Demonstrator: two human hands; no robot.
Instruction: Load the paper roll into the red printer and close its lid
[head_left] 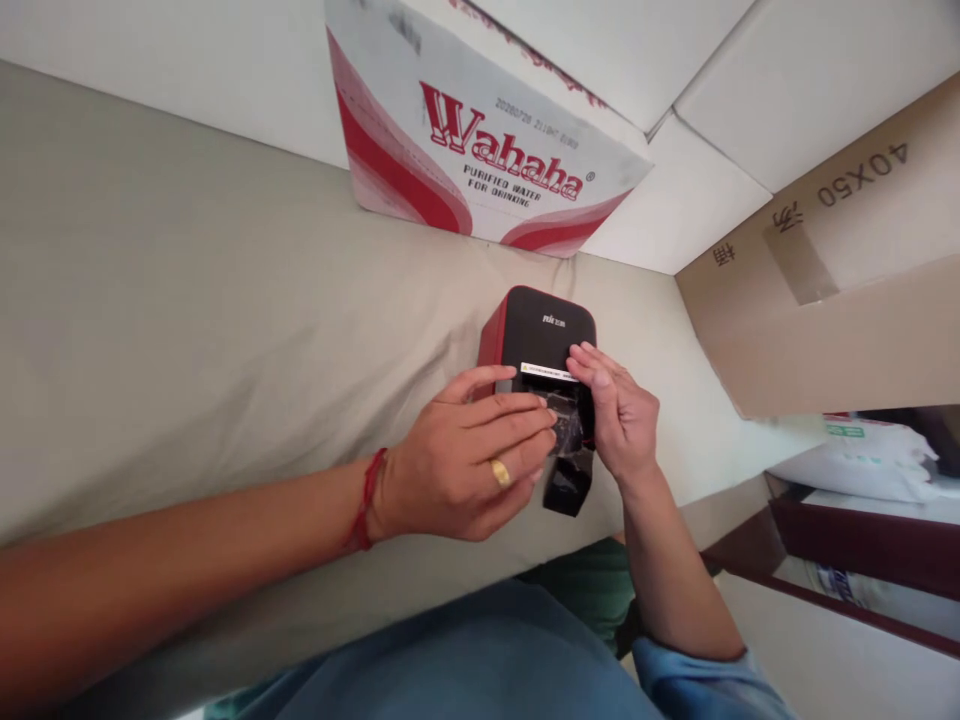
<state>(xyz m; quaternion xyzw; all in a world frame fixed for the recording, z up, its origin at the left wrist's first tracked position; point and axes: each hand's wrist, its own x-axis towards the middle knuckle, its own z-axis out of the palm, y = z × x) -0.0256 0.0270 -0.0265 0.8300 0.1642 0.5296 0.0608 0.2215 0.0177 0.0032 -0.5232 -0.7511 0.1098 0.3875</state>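
A small black and red label printer (549, 335) stands on the cloth-covered surface, a white label strip (548, 372) across its front. My left hand (472, 455), with a gold ring and a red wrist cord, reaches over the printer's front opening. Its fingers are stretched out, the tips at a crumpled, shiny dark film (566, 425). Against the printer's right side rests my right hand (622, 415), fingers extended along the top corner. Below the opening hangs a glossy black strip (568, 485). The inside of the opening is partly hidden by my left fingers.
Behind the printer, a white and red Wahaha water carton (487, 140) leans near the wall. A large brown cardboard box (840, 260) stands at the right. Below it, a white plastic bag (877, 460) lies by a dark red shelf edge (862, 540). Creased beige cloth (187, 300) spreads leftward.
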